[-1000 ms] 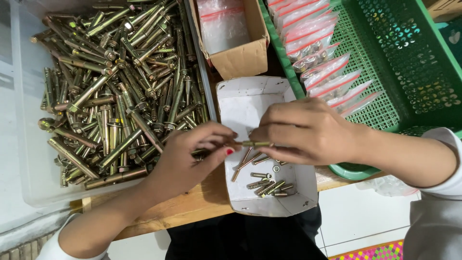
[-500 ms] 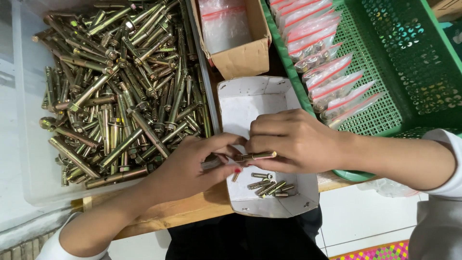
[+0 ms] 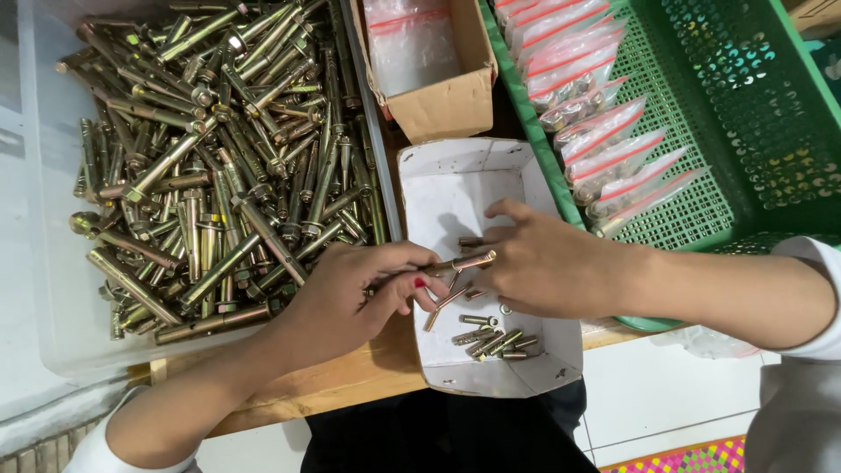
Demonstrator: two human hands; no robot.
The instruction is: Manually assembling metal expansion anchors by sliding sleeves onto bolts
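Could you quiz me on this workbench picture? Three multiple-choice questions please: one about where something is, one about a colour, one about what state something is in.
1. Where does the big pile of long bolts lie?
A. in the clear plastic tub on the left
B. in the basket
C. on the floor

2. What colour is the mesh basket that holds the small bagged packs?
A. blue
B. green
C. grey

3. How is the bolt over the white paper tray held?
A. lying loose
B. by one hand alone
C. between the left hand and right hand

Answers: 1 A, the pile fills the tub; 2 B, its mesh and rim are green; 3 C, fingers of both hands meet on it.
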